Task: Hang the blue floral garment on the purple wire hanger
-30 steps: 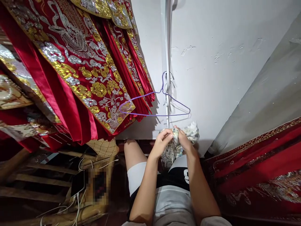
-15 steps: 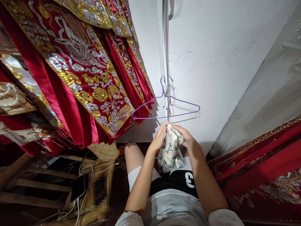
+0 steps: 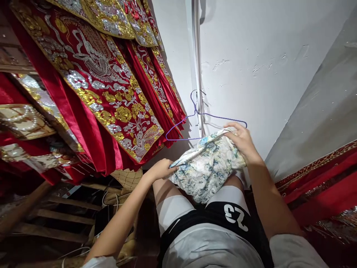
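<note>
A pale floral garment (image 3: 208, 167) with blue and green print is stretched out between both hands above my knees. My left hand (image 3: 161, 169) pinches its left edge, fingers closed. My right hand (image 3: 242, 140) grips its upper right edge, raised close to a purple wire hanger (image 3: 195, 113). The hanger hangs bare on a hook at a white pipe (image 3: 196, 63) against the white wall, just above the garment.
Red robes with gold and silver embroidery (image 3: 92, 82) hang at the left, close to the hanger. More red embroidered cloth (image 3: 320, 186) lies at the right under a grey sheet (image 3: 320, 104). Wooden slats, cables and a woven basket (image 3: 125, 176) sit low left.
The garment was bunched between both hands in front of me; now my hands have moved apart and spread it open, the right hand rising toward the hanger.
</note>
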The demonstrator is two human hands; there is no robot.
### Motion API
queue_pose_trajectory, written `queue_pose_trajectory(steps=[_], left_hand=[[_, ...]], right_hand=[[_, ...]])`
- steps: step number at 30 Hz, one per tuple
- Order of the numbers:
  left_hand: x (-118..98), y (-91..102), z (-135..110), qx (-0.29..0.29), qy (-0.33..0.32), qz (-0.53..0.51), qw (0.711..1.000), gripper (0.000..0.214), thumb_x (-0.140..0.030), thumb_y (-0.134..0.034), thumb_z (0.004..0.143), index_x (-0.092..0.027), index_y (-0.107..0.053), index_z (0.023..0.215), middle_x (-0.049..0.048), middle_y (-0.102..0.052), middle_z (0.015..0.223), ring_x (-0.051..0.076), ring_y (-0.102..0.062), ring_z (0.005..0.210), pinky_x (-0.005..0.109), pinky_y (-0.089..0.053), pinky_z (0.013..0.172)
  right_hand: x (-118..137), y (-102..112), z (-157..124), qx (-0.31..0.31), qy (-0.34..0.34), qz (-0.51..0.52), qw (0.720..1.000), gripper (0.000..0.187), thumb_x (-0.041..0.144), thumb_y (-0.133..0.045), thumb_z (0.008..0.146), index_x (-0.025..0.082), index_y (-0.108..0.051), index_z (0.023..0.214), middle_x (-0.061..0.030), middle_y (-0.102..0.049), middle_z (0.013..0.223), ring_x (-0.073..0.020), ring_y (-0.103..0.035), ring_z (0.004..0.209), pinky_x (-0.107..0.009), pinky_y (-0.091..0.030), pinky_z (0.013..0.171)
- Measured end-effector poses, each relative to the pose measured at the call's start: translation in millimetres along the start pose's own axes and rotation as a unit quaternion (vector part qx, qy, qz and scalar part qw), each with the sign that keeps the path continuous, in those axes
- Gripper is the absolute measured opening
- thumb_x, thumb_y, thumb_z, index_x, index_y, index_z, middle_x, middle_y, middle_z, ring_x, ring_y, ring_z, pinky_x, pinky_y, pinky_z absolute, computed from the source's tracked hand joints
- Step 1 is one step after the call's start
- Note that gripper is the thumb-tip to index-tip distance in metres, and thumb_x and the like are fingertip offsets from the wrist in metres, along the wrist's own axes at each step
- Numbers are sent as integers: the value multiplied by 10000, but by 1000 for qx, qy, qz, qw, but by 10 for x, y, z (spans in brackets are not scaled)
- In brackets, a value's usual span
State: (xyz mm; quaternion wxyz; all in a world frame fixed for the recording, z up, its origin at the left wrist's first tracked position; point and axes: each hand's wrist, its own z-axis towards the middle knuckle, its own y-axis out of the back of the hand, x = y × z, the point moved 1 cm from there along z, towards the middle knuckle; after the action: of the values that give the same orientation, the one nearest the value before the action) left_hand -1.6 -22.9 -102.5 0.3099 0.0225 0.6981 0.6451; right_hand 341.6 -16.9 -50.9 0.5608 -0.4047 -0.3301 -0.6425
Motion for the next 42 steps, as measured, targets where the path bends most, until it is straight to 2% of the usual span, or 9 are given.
queue_pose_trajectory(steps=[3, 7, 16, 21, 24, 30, 34, 38, 42], left_hand=[[66, 128, -127, 19, 8, 1, 1000, 429, -566, -564, 887, -208, -559, 650, 15, -581, 613, 154, -450, 547, 278, -283, 549], [77, 191, -223, 63, 5, -34, 997, 530, -636, -437, 943, -188, -546, 682, -1, -567, 656, 148, -473, 617, 263, -344, 595], [23, 292, -198, 73, 119, 182, 973, 417, -610, -609, 848, -212, -729, 867, 151, -737, 849, 384, -645, 1050, 375, -490, 768], [-20, 381, -139, -79, 94, 149, 981, 323, -260, -439, 932, -180, -705, 1097, 154, -763, 947, 345, -669, 986, 420, -483, 909], [-36, 426, -27, -213, 47, -6, 976, 285, -305, -389, 975, -214, -652, 1038, 107, -754, 1014, 291, -674, 969, 381, -492, 903], [-134, 535, 559, -345, -38, -301, 888, 157, -353, -505, 905, -213, -560, 858, 40, -669, 862, 194, -630, 823, 301, -494, 806], [-246, 643, 786, -329, -52, -302, 893, 166, -288, -520, 853, -192, -625, 938, 11, -592, 728, 171, -537, 682, 269, -432, 652], [-276, 731, 719, -351, -88, -188, 913, 201, -297, -480, 893, -182, -640, 857, 18, -604, 767, 170, -520, 720, 280, -408, 685], [-287, 802, 651, -336, -93, -132, 928, 200, -295, -452, 910, -188, -604, 834, -1, -571, 726, 164, -494, 693, 279, -385, 675]], right_hand=[[-228, -160, 121, 65, 22, -111, 991, 239, 363, -609, 812, 231, -704, 988, -50, -717, 998, -237, -630, 919, -337, -453, 816], [-424, -154, 208, 77, 14, -197, 977, 247, 411, -529, 835, 219, -570, 685, -9, -574, 675, -208, -532, 697, -314, -373, 672], [-273, 41, 180, 77, 43, -258, 962, 347, 414, -584, 807, 220, -441, 558, 35, -404, 559, -144, -388, 589, -296, -259, 587], [-242, 39, 122, 86, 48, -261, 960, 356, 388, -567, 828, 225, -384, 571, 45, -346, 559, -134, -357, 586, -295, -241, 585], [-225, 16, 89, 90, 41, -259, 961, 332, 378, -549, 832, 222, -397, 581, 41, -357, 569, -136, -367, 593, -291, -250, 582], [-222, -95, -56, 111, 51, -250, 960, 291, 363, -482, 868, 223, -407, 625, 25, -401, 620, -156, -417, 633, -286, -294, 604], [-148, -39, -151, 125, 48, -321, 938, 178, 359, -485, 902, 230, -605, 884, 9, -533, 674, -192, -488, 625, -301, -342, 631], [-99, 242, -43, -15, 69, -351, 934, 721, 333, -568, 842, 195, -373, 1522, -56, -673, 870, -252, -589, 693, -351, -426, 686], [-214, 506, 275, -41, 40, -392, 918, 851, 270, -606, 738, 132, -394, 1551, -113, -714, 936, -285, -624, 751, -381, -467, 698]])
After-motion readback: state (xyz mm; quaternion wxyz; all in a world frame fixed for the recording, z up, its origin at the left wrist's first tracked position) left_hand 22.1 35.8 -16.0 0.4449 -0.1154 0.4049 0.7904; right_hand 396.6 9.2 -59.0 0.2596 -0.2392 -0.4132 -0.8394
